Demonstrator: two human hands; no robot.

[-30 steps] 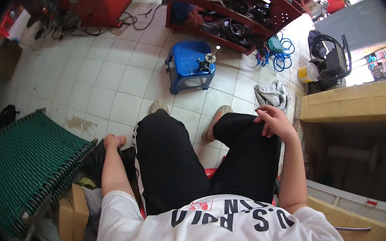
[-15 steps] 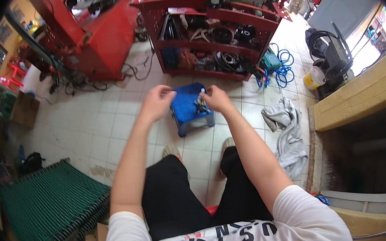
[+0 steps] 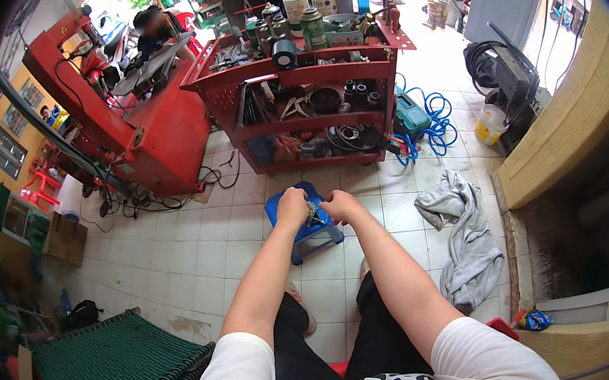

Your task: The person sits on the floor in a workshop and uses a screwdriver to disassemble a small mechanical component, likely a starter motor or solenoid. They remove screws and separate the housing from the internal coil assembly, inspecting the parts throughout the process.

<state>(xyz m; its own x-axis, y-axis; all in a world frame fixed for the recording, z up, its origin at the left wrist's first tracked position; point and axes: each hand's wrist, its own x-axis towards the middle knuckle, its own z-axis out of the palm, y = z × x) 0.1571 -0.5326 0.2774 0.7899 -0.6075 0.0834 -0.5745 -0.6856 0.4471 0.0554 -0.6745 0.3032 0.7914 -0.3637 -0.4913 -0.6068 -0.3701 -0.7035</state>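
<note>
My left hand (image 3: 293,208) curls its fingers at the small silver-and-black metal part (image 3: 314,217) on the blue plastic stool (image 3: 280,198) in front of me. Just to its right, my right hand (image 3: 339,207) has bent fingers against or beside that part; whatever is in them is hidden. Both forearms reach forward over my knees.
A red tool cart (image 3: 312,121) stands beyond the stool, a red machine (image 3: 157,163) left, with people (image 3: 152,28) behind. Blue hose (image 3: 437,130), a grey cloth (image 3: 464,262) and a bucket (image 3: 488,124) lie or stand right. A green woven seat (image 3: 114,365) is lower left.
My hands have moved from beside and on my legs forward to the part on the stool and drawn closer together. The view has tilted up, showing more of the cart and background.
</note>
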